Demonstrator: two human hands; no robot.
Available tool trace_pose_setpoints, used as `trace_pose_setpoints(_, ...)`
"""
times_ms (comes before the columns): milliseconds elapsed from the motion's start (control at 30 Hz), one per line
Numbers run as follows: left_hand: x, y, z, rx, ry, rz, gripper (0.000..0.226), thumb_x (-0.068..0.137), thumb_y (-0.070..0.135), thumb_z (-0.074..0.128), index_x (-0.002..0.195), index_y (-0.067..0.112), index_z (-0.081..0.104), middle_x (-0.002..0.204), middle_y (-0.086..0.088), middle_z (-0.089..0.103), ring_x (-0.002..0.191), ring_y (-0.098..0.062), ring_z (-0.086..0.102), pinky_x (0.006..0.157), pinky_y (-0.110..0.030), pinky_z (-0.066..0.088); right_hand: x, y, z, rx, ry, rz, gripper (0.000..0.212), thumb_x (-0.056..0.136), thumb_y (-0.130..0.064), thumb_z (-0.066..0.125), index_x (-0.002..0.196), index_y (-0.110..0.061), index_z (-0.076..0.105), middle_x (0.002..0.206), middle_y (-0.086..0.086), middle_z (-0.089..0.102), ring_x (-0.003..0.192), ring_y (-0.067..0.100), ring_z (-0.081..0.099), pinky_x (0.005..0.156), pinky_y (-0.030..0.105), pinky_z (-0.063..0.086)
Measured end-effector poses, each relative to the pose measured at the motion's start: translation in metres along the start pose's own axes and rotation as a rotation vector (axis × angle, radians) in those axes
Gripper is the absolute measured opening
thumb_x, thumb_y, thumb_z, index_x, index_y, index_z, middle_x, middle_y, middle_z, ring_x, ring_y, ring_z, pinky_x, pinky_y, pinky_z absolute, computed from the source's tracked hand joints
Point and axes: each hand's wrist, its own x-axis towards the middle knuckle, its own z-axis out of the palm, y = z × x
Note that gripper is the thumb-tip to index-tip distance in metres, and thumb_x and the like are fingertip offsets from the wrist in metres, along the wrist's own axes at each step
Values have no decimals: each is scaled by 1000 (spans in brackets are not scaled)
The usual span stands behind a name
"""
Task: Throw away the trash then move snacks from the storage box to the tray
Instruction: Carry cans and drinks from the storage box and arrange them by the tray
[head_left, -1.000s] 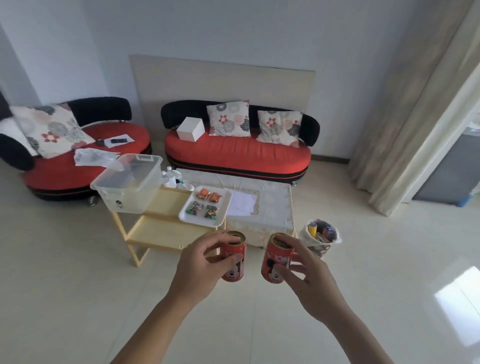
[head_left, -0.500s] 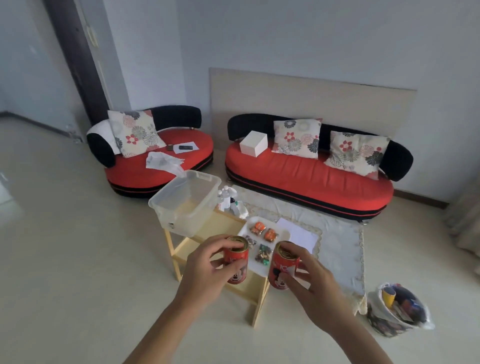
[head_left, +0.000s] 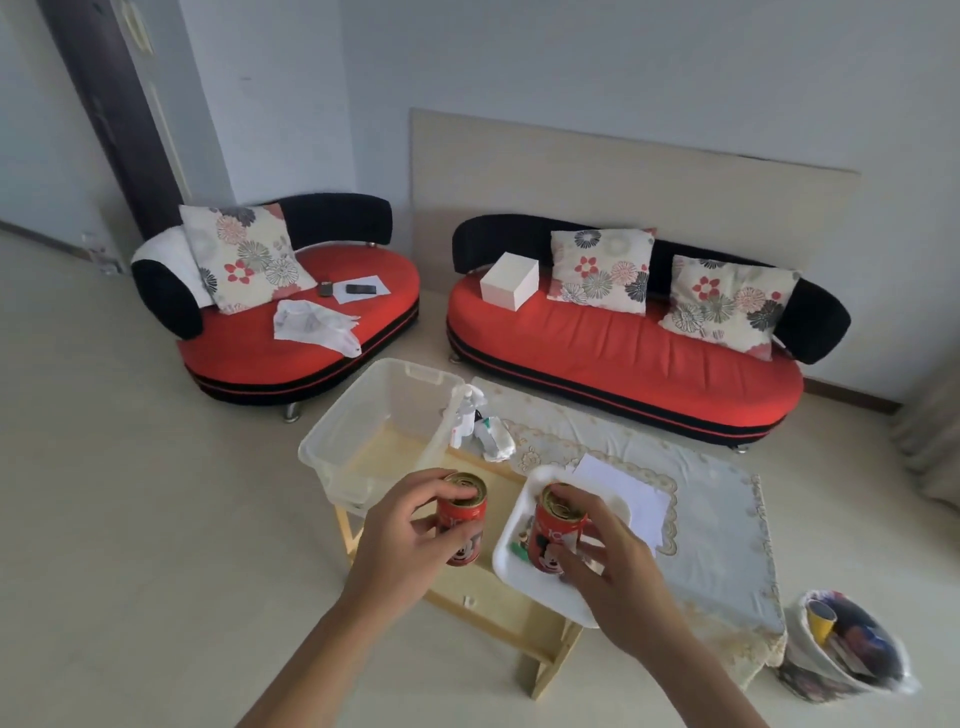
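Gripping near-upright cans (head_left: 464, 515) (head_left: 554, 526), left hand (head_left: 410, 543) and right hand (head_left: 615, 571) point tops upward.

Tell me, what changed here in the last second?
The person walked closer. The right hand brought the right can over the white tray; the left hand brought the left can between tray and storage box. Both hands still grip their cans; tray and box have not moved.

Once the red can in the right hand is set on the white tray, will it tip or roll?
Probably stable upright: the red can looks short and flat-ended. Laid sideways, its round body would likely roll. Its smooth wall may slip.
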Motion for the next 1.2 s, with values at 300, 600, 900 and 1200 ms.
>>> trace_pose_setpoints(300,90,-48,-32,23,-76,39,33,76,6,90,100,25,79,123,13,68,122,-15,65,90,-33,61,60,7,60,-23,167,125,54,94,-20,69,133,-53,50,126,-27,59,117,1,61,99,34,54)
trace_pose_setpoints(600,154,-104,0,59,-113,16,34,73,1,91,98,21,78,120,12,68,119,-15,65,85,-29,62,123,53,87,-23,206,212,50,92,-28,73,133,-46,51,125,-22,62,112,-1,62,96,20,51)
trace_pose_setpoints(900,234,-173,59,170,-70,125,31,75,0,90,101,9,76,122,8,67,113,-18,68,82,-44,63,213,136,92,-58,187,266,50,94,-27,72,138,-36,51,124,-25,56,111,-7,58,90,5,42)
trace_pose_setpoints(1200,292,-253,112,276,12,64,27,79,12,87,105,9,77,126,0,67,120,-24,66,88,-53,60,289,218,102,-146,137,147,52,96,-13,70,143,-17,48,134,-4,53,117,6,55,93,15,47)
